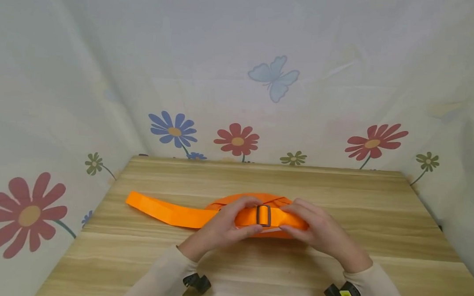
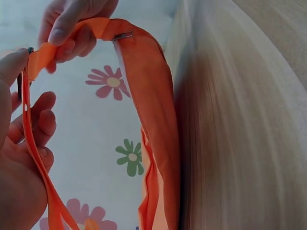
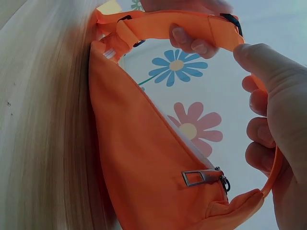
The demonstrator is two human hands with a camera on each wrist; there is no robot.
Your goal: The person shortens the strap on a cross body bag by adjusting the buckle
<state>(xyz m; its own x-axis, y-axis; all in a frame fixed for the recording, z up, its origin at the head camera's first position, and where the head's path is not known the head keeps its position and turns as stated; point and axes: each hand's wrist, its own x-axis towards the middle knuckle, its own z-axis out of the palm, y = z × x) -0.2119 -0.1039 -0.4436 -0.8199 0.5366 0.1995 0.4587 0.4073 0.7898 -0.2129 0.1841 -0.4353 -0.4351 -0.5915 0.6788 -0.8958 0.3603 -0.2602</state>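
Note:
An orange waist bag [image 3: 139, 148] rests on the wooden table, and its strap [image 1: 285, 217] arches up in front of it. Around the strap's dark slide buckle [image 1: 263, 216], my left hand [image 1: 227, 223] pinches the webbing on the buckle's left side. My right hand [image 1: 320, 224] grips the strap to the right of the buckle, thumb and fingers curled round it. A metal zipper pull [image 3: 200, 177] shows on the bag in the right wrist view. Leftward across the table runs a flat length of strap [image 1: 166, 211]. Both hands partly hide the bag in the head view.
The wood-grain tabletop [image 1: 275, 273] reaches back to a pale curtain [image 1: 209, 54] printed with flowers and a butterfly. More of this cloth hangs along both sides. Each wrist wears a small black camera [image 1: 196, 282].

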